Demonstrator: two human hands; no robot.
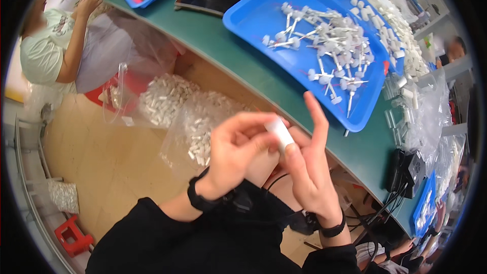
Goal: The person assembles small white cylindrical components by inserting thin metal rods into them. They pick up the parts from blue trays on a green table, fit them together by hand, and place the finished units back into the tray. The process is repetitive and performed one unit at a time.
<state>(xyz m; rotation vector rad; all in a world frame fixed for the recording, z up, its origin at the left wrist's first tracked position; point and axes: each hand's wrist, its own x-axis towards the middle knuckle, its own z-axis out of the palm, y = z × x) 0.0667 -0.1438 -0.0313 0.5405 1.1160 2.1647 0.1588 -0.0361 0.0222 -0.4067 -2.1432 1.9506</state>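
Handheld piece [280, 134], blue tray [252, 20] of parts [350, 43]

Single head view, wide fisheye, sitting up on the person's head and facing steeply down and forward. Left hand [231, 155] and right hand [313, 175] are showing near the lens, around mid-view; forearms [180, 211] are showing at the near side. Bench [243, 71] is running slantwise, far left to near right, with the blue tray [258, 11] lying farther off. Floor [111, 157] is filling much of the left, seen from above. View is spreading wide, catching a co-worker [43, 58] far left; straight edges are bending toward the round dark rim.
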